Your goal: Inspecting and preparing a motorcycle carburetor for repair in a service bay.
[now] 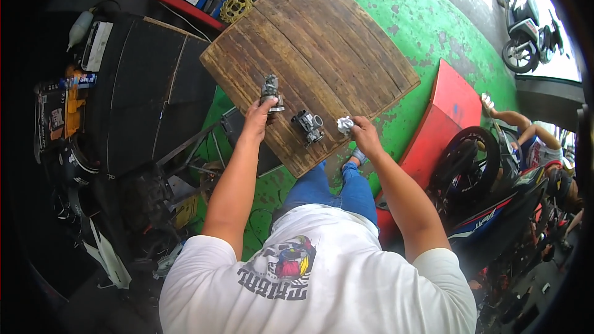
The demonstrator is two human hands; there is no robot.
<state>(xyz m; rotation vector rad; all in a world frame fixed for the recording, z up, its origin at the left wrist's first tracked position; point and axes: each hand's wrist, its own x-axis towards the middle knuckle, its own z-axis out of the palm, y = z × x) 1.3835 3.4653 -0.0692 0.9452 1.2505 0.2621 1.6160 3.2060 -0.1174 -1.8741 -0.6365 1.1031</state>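
My left hand (257,119) is closed around a dark and silvery metal engine part (270,91), which points away from me above the near left part of the wooden table (328,37). In my right hand (366,135), the fingers pinch a crumpled white piece of paper or cloth (344,125); which of the two I cannot tell. Between both hands a carburetor-like metal part (309,126), with a round ring-shaped opening on its right side, lies on the boards near the table's front corner.
A red ramp (433,120) lies to the right, beside a motorcycle (489,198) and another person (544,148). A black cabinet top (145,93) stands left. At the far left table edge is a gold sprocket (236,8). A parked scooter (526,25) stands far right.
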